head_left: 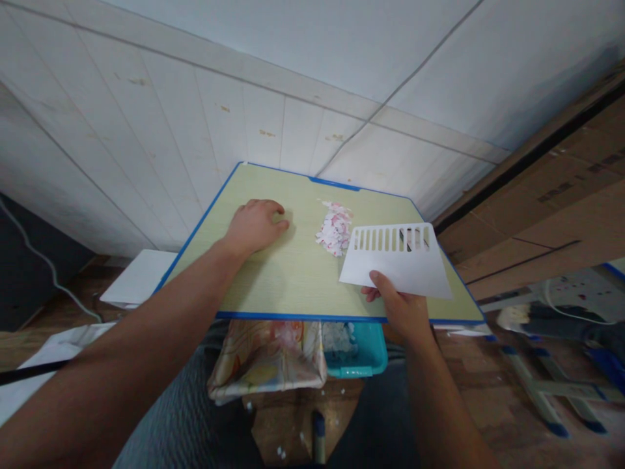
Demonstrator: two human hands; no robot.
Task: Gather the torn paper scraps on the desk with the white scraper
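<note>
My right hand (393,303) grips a flat white sheet with a row of slots (390,270) by its near edge, thumb on top and fingers beneath. The sheet is held tilted over the right side of a pale green-yellow table (288,286) with a blue rim. Beside its left edge lies a small heap of white and pink paper scraps (335,229). To the left of the heap, my left hand (258,225) is over the tabletop, empty, with its fingers bent and a gap between thumb and forefinger.
Below the table's front edge are a cloth-lined container (268,374) and a turquoise basket (371,352) holding whitish scraps. Bits of scrap lie on the floor. Cardboard boxes (547,195) stand at the right, and a white panelled wall (244,117) with a cable rises behind the table.
</note>
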